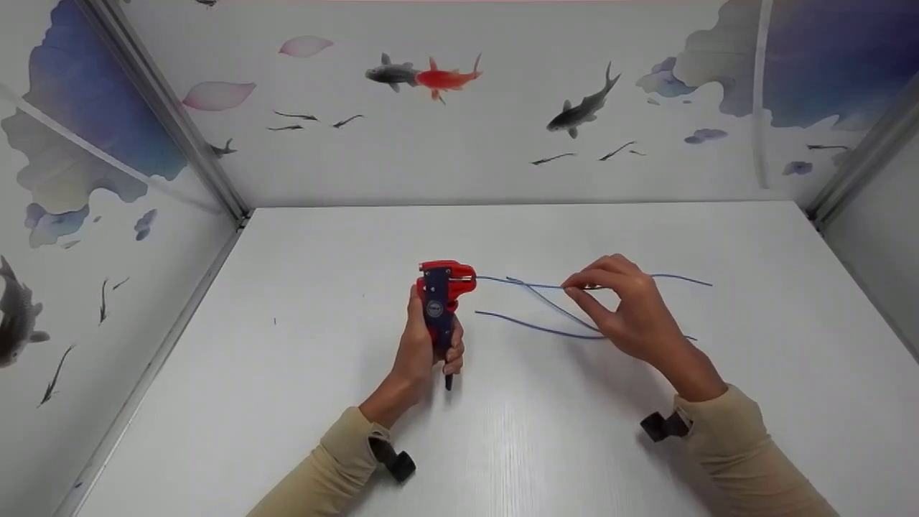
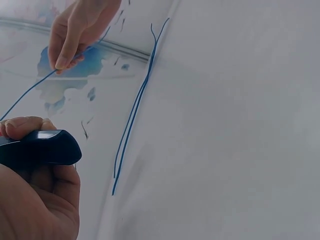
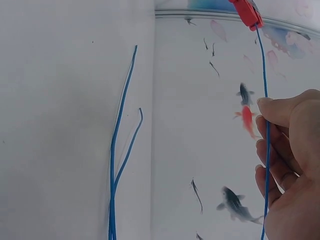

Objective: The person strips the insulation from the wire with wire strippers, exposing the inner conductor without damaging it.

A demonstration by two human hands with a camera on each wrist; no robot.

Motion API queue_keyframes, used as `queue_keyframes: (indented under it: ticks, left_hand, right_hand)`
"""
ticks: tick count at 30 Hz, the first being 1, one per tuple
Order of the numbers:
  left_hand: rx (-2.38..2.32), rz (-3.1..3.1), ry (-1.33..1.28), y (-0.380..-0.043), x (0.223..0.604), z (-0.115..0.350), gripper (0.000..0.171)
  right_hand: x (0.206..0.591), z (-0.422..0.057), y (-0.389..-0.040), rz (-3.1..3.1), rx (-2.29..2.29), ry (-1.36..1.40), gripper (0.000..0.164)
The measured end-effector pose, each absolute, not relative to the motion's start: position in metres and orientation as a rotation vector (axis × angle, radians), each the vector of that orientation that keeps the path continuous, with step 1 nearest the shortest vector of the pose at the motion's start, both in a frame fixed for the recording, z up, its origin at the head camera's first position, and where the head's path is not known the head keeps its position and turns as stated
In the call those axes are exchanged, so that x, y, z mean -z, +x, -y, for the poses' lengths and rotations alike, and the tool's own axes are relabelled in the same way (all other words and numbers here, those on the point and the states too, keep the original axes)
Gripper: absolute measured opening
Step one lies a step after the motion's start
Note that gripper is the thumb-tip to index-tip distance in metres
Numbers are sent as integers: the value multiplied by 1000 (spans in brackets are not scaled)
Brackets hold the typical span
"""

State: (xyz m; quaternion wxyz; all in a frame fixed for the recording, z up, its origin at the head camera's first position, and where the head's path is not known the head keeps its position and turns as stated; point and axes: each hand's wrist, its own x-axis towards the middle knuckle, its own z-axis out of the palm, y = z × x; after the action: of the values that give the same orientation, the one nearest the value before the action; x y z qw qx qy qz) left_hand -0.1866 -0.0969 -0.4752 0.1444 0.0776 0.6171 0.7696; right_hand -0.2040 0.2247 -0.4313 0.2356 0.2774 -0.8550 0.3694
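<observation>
Here, left grip (image 1: 416,352) clasping one tool (image 1: 436,291), right grip (image 1: 635,309) pinching one wire (image 3: 265,82); two wires (image 2: 146,81) on table (image 1: 524,431).

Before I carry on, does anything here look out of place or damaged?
A small dark mark on the white table, left of the red-and-blue tool, stands out against the plain surface, too small to identify. Otherwise nothing looks odd: two loose blue wires lie overlapping; the held wire runs into the tool.
</observation>
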Motion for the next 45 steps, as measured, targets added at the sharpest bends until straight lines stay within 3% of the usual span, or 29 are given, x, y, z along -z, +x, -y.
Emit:
queue_keyframes:
  ticks: [22, 31, 45]
  left_hand:
    - [-2337, -1747, 168, -195, 468, 112, 81]
    - [-2245, -1791, 290, -194, 470, 106, 82]
    - [-2305, -1765, 271, -193, 473, 109, 82]
  right_hand:
    - [424, -248, -207, 2343, -1028, 629, 17]
    - [426, -243, -208, 2342, -1016, 651, 18]
    - [431, -233, -205, 2511, -969, 706, 18]
